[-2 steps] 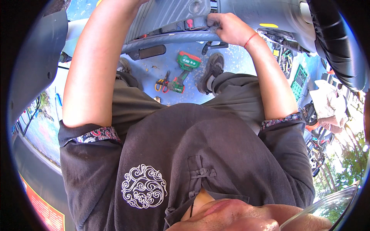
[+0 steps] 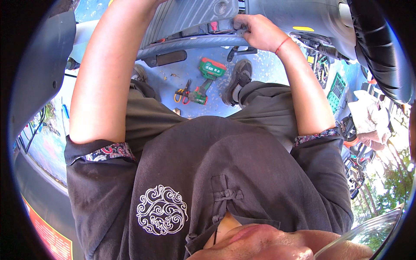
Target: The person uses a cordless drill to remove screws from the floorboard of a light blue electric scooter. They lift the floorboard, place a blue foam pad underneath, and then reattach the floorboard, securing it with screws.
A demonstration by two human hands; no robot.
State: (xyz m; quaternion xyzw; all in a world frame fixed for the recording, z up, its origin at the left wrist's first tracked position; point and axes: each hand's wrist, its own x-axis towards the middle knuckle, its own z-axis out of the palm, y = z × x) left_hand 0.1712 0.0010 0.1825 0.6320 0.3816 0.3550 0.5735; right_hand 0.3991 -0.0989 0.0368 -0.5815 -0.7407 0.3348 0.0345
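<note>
Fingers [image 2: 241,20] of the right hand [image 2: 264,34] curl just beside the right end of the ribbed grey panel [image 2: 190,17]; whether clamped, I cannot tell. Left hand: out of view. Virtually nothing has shifted; the handling stands unchanged.

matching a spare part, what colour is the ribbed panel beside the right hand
The ribbed panel is grey, best seen in the head view.
</note>
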